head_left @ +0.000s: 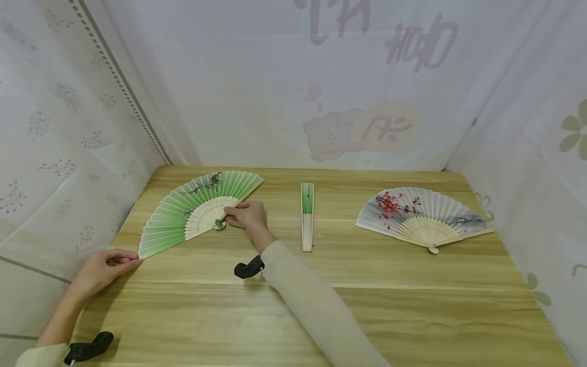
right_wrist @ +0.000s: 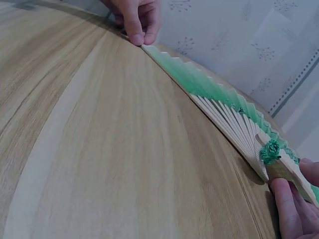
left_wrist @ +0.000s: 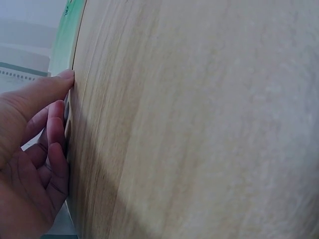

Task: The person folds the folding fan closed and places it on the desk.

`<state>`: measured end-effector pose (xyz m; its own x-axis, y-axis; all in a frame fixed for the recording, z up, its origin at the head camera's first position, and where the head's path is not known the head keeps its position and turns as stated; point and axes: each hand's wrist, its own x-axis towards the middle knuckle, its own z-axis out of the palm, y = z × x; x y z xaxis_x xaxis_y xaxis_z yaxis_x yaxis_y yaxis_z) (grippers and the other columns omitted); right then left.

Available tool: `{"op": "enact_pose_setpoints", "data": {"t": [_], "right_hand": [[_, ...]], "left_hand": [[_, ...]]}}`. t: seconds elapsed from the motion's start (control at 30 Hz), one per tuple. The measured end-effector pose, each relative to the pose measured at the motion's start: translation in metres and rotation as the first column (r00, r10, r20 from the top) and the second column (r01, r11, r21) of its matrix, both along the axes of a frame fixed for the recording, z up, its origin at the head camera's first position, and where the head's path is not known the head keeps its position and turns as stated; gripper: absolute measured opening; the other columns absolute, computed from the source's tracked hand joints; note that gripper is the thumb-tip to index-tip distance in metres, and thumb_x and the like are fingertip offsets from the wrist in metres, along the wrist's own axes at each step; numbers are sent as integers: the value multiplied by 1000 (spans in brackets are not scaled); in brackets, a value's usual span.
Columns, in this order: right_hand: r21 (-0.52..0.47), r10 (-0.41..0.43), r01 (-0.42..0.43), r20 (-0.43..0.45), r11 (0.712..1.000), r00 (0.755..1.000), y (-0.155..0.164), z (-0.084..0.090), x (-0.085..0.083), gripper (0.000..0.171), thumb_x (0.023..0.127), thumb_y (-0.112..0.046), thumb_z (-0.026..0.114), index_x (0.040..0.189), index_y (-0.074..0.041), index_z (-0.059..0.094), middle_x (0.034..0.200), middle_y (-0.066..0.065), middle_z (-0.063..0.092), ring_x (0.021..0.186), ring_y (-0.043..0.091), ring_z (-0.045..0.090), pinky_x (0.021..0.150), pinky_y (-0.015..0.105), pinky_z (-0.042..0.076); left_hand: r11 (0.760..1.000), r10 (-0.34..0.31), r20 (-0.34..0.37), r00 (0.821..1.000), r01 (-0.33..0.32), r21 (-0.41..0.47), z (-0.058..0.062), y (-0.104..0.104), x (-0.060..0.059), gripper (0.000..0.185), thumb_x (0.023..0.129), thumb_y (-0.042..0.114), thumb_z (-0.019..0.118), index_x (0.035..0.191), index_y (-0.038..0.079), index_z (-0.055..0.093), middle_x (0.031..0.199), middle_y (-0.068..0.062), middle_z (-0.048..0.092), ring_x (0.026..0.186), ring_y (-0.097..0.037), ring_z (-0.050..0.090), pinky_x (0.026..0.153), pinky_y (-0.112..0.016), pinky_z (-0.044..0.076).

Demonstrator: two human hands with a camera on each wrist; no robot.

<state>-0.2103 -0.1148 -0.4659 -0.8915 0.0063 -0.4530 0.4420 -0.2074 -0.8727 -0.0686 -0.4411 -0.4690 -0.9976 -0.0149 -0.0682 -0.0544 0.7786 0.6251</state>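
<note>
A green folding fan [head_left: 169, 214] with a dark branch print lies spread at the left of the table. My left hand [head_left: 102, 272] pinches its lower left corner between thumb and fingers. At the other end, my right hand [head_left: 248, 216] pinches the fan's right outer rib close to the pivot. A green knotted cord [right_wrist: 270, 151] hangs at that pivot in the right wrist view. In the left wrist view my left thumb [left_wrist: 62, 79] lies on the fan's green edge [left_wrist: 67, 40].
A folded green fan [head_left: 307, 216] lies upright in the middle of the wooden table [head_left: 293, 316]. To the right, a grey-white fan [head_left: 422, 214] with red blossoms is spread out. Printed cloth curtains [head_left: 252, 92] stand along the table's back and sides.
</note>
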Motion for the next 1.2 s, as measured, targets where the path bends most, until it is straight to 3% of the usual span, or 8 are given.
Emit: {"op": "enact_pose_setpoints", "data": {"t": [0.4, 0.73, 1.0, 1.2], "right_hand": [[97, -14, 12, 20, 995, 1000, -3, 3, -1, 21, 81, 0, 86, 90, -2, 67, 71, 11, 70, 66, 29, 73, 60, 32, 60], [19, -44, 43, 41, 999, 998, -6, -1, -1, 21, 81, 8, 83, 94, 3, 67, 72, 13, 69, 62, 27, 72, 57, 31, 60], [22, -24, 23, 31, 999, 999, -3, 0, -1, 20, 82, 5, 82, 95, 1, 68, 74, 12, 69, 65, 27, 73, 60, 32, 61], [7, -22, 22, 25, 1000, 999, -3, 1, 0, 21, 82, 7, 82, 97, 2, 67, 77, 13, 69, 67, 29, 73, 60, 32, 61]], "left_hand": [[998, 51, -16, 999, -51, -23, 4, 6, -1, 32, 92, 24, 80, 104, -6, 75, 92, -10, 73, 74, 1, 56, 62, -16, 45], [999, 41, -23, 999, -42, -29, 2, 7, 0, 27, 95, 20, 76, 103, -6, 75, 91, -12, 73, 72, -2, 56, 60, -18, 45], [996, 71, 3, 997, -71, 49, 3, 10, -2, 44, 95, 26, 76, 118, -11, 68, 91, -3, 67, 76, -3, 56, 62, -17, 45], [996, 85, -4, 996, -85, 9, 4, 13, -4, 41, 97, 25, 73, 112, -13, 69, 88, -5, 66, 71, -5, 52, 59, -21, 42]]}}
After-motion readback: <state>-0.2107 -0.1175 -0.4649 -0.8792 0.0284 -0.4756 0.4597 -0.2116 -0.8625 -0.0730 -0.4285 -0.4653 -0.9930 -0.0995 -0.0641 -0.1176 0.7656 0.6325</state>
